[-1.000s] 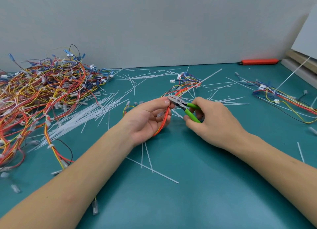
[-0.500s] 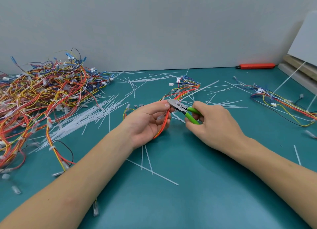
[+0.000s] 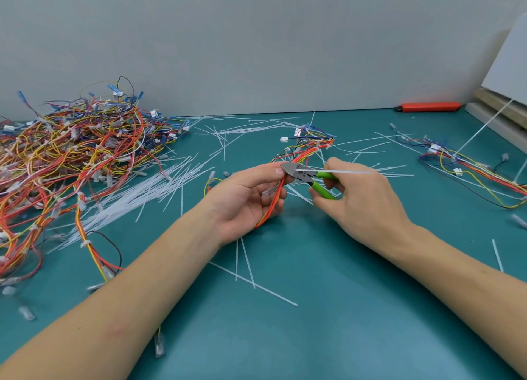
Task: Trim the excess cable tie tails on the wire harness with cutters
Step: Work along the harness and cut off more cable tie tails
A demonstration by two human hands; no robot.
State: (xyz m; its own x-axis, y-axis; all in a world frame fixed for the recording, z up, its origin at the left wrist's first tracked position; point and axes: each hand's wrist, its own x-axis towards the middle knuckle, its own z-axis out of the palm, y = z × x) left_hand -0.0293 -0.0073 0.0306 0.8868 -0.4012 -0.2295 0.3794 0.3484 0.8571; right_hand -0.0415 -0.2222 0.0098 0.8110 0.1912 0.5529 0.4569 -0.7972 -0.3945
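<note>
My left hand (image 3: pixel 245 197) holds an orange and red wire harness (image 3: pixel 310 150) that runs up from my palm toward the table's middle. My right hand (image 3: pixel 362 200) grips green-handled cutters (image 3: pixel 306 177), whose steel jaws sit at the harness right beside my left fingertips. A white cable tie tail (image 3: pixel 336 171) sticks out to the right from the jaws, across my right hand.
A big tangle of harnesses (image 3: pixel 71 157) fills the left of the teal mat (image 3: pixel 285 337), with a spread of cut white tie tails (image 3: pixel 137 197) beside it. Another harness (image 3: pixel 467 168) lies at the right. An orange tool (image 3: pixel 427 106) lies by the back wall.
The cutter jaws have stayed at the harness by my left fingertips. A long white tie tail now shows pointing right from the jaws. Both hands have shifted only slightly.
</note>
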